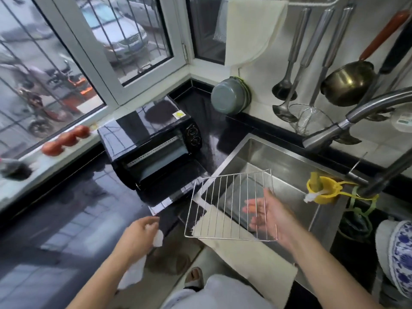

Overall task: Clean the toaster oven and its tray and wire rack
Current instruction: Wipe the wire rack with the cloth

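Wire rack held level over the near-left corner of the sink, right hand gripping its right edge, fingers curled beneath the bars, thumb on top. Left hand closed round a crumpled white cloth, which hangs below the fingers, just left of the rack. Beyond the left fingers stands the toaster oven, door dropped open, cavity looks bare. A tray-like shape lies in the sink beneath the rack; blurred, cannot confirm. Judgement: rack is out and looks bright, but whether it is washed cannot be told; oven wiping probably remains. Black glossy countertop, cream towel draped over its edge under the right wrist. Tap and hung ladles beyond the right fingers; barred window far left.
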